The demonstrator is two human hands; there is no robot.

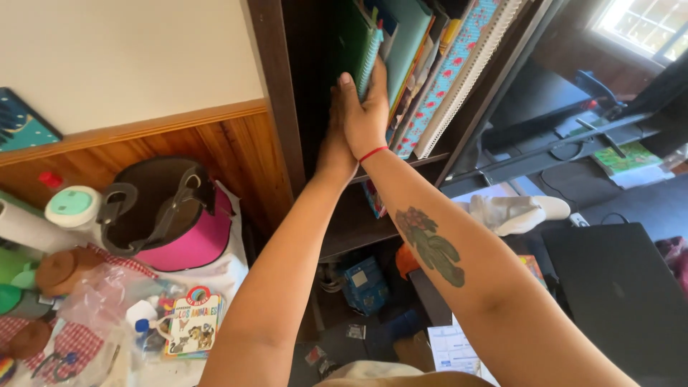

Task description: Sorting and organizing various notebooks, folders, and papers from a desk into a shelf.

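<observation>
Home room, bookshelf (287, 143), toys, children's book (193, 322)

Daylight comes in from the white-framed window (645, 25) at upper right; its panes are blown out, no detail through them. My view is bright on the cream wall (129, 57) at upper left, evenly lit, no glare. The dark wooden bookshelf (287, 107) interior sits in deep shadow; its left inner side reads nearly black. Both forearms are well lit from above, with soft shade on their undersides. The black flat case (623, 294) at lower right loses surface detail in the dimness. Wide-angle lens: shelf uprights lean and splay towards the top edge. Focus is fair at centre; slight softness on the clear crinkled plastic bag (100, 301) at lower left.
</observation>
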